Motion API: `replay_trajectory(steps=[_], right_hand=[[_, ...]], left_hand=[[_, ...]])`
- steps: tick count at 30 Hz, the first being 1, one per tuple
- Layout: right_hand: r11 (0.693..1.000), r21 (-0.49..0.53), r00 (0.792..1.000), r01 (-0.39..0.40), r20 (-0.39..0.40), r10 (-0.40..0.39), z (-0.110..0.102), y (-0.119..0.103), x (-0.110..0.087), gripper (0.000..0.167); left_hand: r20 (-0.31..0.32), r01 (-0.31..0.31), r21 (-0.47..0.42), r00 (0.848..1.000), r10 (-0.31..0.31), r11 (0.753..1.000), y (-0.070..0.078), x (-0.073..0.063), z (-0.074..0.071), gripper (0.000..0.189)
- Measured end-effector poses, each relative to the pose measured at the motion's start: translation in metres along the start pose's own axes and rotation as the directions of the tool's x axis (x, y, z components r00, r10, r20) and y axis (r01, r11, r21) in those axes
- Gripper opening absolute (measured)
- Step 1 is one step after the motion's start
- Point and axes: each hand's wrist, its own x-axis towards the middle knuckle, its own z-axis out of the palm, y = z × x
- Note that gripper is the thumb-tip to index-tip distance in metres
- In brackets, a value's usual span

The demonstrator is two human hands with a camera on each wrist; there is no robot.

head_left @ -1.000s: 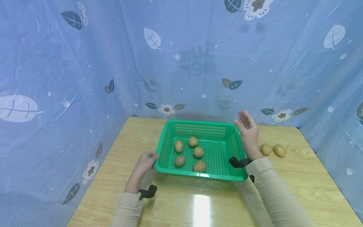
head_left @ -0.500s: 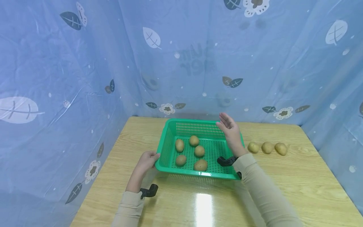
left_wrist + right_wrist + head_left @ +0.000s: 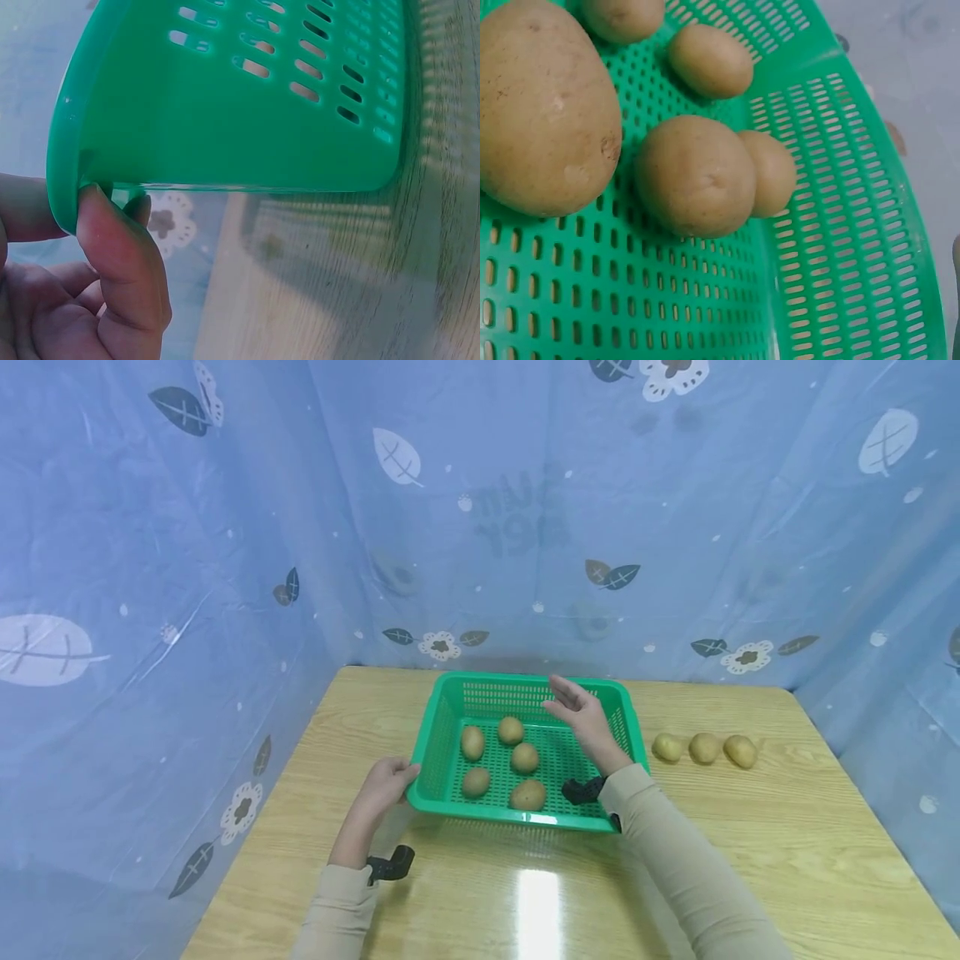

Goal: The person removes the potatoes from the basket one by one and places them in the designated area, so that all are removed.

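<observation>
A green plastic basket (image 3: 577,821) stands on the table with several potatoes (image 3: 525,758) on its slotted floor. At its near left corner, my left hand (image 3: 384,785) pinches the rim between thumb and fingers. The left wrist view shows those fingers (image 3: 124,259) hooked under the basket's lip (image 3: 64,150). Over the right half of the basket hovers my right hand (image 3: 588,722), its fingers extended and nothing seen in it. From the right wrist, a large potato (image 3: 547,109) looks closest, and the right hand is barely in that view.
Right of the basket, three potatoes (image 3: 705,747) lie in a row on the wooden table (image 3: 795,852). A blue patterned curtain (image 3: 517,610) hangs behind the table and along both sides.
My right hand has moved left, from the basket's right rim to above its inside. A third potato on the right has come into sight. The left hand keeps its hold.
</observation>
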Motion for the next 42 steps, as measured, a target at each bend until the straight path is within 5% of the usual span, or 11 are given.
replay_trajectory(steps=[7, 13, 42], right_hand=[[0.992, 0.033, 0.988, -0.121, 0.103, 0.117, 0.005, 0.002, 0.004, 0.062], [0.983, -0.014, 0.972, -0.185, 0.143, 0.185, 0.005, 0.029, 0.017, 0.061], [0.897, -0.356, 0.896, -0.262, 0.255, 0.363, 0.004, 0.053, 0.015, 0.055]], left_hand=[[0.002, 0.004, 0.026, 1.0, -0.004, 1.0, -0.001, 0.001, -0.006, 0.03], [0.006, 0.0, 0.02, 1.0, 0.0, 1.0, -0.005, 0.002, -0.007, 0.031], [0.011, -0.001, -0.006, 1.0, 0.001, 1.0, -0.002, 0.001, -0.002, 0.03]])
